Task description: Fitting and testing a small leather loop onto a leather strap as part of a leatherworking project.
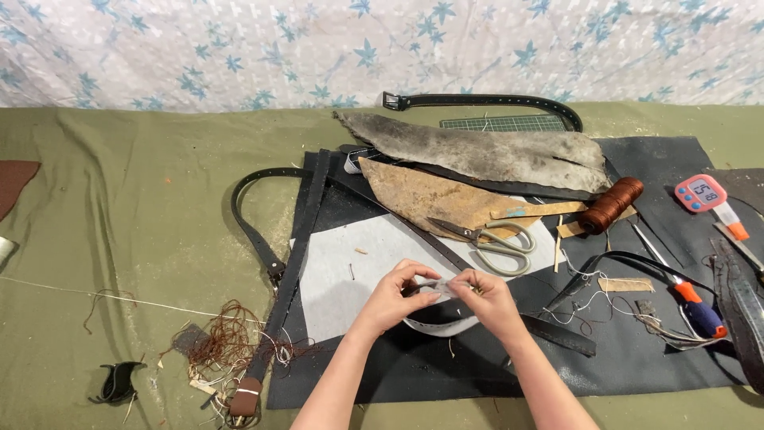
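While both hands' fingers [430, 280] pinch it, white strip [439, 325] over black mat [446, 370].

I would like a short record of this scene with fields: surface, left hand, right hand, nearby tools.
surface: olive green cloth under a black leather sheet
left hand: left hand pinches a thin pale curved strip
right hand: right hand pinches the same strip; the two hands are close together
nearby tools: grey-handled scissors, brown thread spool, pink digital timer
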